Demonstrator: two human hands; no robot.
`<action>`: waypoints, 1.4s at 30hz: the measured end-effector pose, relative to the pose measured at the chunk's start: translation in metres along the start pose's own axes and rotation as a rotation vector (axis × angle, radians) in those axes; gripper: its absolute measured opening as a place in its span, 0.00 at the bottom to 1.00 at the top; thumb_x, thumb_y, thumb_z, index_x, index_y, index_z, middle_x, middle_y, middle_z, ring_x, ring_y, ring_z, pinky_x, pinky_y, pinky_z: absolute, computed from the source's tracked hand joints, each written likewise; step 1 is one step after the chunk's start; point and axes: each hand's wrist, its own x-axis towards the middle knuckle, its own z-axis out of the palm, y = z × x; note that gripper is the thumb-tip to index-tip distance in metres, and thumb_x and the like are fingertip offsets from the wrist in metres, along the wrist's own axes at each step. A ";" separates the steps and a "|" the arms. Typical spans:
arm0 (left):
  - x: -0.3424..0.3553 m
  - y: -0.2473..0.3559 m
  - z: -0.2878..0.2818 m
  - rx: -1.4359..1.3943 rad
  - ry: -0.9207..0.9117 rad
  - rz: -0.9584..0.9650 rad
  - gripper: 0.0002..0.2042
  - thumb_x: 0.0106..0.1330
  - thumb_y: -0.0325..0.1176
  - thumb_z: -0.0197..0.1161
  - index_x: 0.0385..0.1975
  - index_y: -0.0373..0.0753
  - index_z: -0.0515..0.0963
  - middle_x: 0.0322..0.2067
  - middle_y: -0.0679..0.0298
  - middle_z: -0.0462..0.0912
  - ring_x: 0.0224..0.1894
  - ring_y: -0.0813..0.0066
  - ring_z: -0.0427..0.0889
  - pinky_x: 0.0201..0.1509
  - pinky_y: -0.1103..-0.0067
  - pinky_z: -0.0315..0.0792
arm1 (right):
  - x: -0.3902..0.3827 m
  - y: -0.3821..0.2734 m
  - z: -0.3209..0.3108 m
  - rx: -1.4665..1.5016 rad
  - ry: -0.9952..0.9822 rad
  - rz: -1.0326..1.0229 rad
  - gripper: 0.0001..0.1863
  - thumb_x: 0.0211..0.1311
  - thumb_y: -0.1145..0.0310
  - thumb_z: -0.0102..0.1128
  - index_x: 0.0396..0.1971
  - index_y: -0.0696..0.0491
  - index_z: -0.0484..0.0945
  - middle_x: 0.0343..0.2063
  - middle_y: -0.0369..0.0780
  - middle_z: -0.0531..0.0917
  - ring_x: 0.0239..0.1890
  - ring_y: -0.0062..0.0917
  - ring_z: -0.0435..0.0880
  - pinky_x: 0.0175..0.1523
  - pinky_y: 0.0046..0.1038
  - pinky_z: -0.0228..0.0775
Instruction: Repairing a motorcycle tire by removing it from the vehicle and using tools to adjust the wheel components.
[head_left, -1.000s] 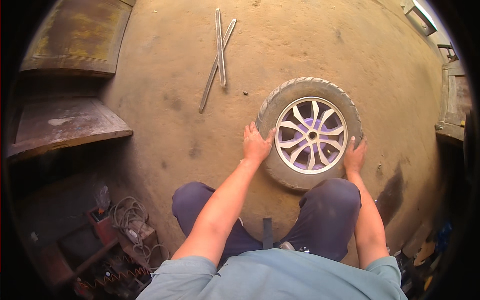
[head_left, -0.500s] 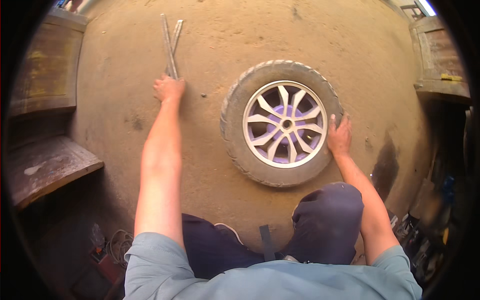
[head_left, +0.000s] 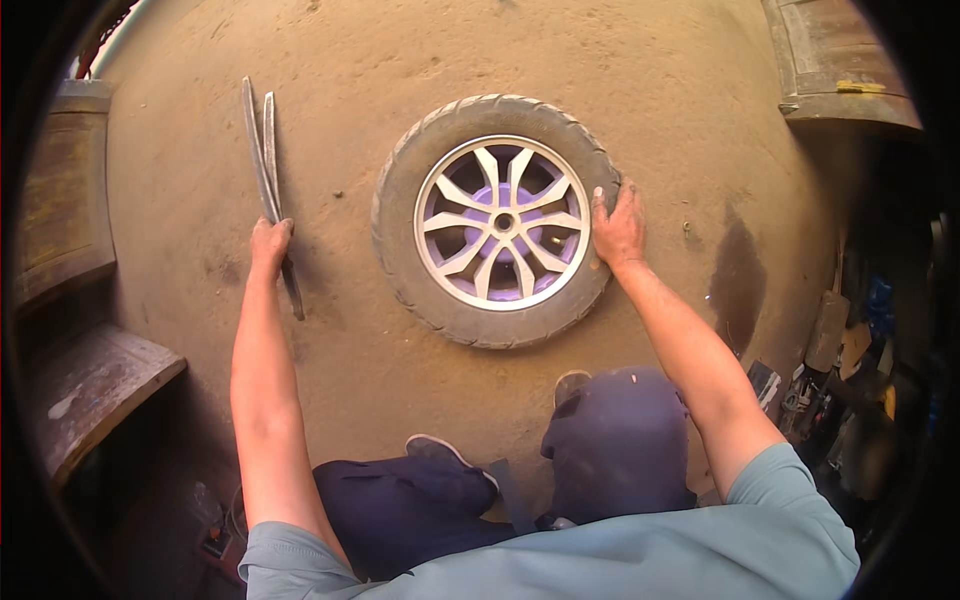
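My left hand (head_left: 270,243) is closed around two long tire levers (head_left: 258,150), flat grey metal bars. Their far ends stand slightly apart, and a near end sticks out below my fist. To the right, a wheel (head_left: 505,223) lies flat on the ground, its black tire dusty and its silver spoked rim purple at the hub. My right hand (head_left: 620,228) grips the tire's right edge, thumb on the sidewall and fingers at the tread. Part of those fingers is hidden by the tire's edge.
Worn wooden furniture (head_left: 65,190) stands at the left, with a low wooden board (head_left: 110,385) nearer me. Another wooden cabinet (head_left: 840,60) is at the far right. Assorted tools (head_left: 825,385) crowd the near right. A dark stain (head_left: 737,280) marks the brown ground (head_left: 400,400).
My left hand has drawn the tire levers nearer to me. The whole view has shifted, so the wheel appears farther left; my right hand stays on its edge.
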 end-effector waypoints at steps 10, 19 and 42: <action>-0.299 0.150 -0.095 -1.219 -0.254 -0.366 0.08 0.72 0.33 0.62 0.32 0.41 0.71 0.19 0.70 0.73 0.16 0.80 0.71 0.17 0.79 0.65 | -0.077 -0.120 -0.113 0.220 -0.612 -0.160 0.40 0.77 0.43 0.45 0.73 0.61 0.59 0.69 0.60 0.66 0.72 0.54 0.63 0.75 0.46 0.57; -0.524 0.217 -0.102 -0.984 -0.199 -0.244 0.07 0.73 0.28 0.60 0.43 0.30 0.79 0.29 0.63 0.84 0.22 0.79 0.78 0.26 0.81 0.74 | -0.292 -0.157 -0.319 0.507 -0.814 0.311 0.33 0.72 0.47 0.58 0.63 0.59 0.69 0.40 0.58 0.86 0.48 0.55 0.85 0.49 0.46 0.78; -0.482 -0.125 -0.082 0.187 -0.349 -0.624 0.18 0.72 0.45 0.63 0.38 0.31 0.79 0.38 0.42 0.86 0.46 0.46 0.86 0.50 0.59 0.77 | -0.189 -0.062 -0.430 0.655 -0.839 0.845 0.35 0.65 0.68 0.60 0.73 0.54 0.65 0.19 0.27 0.68 0.14 0.11 0.63 0.19 0.22 0.59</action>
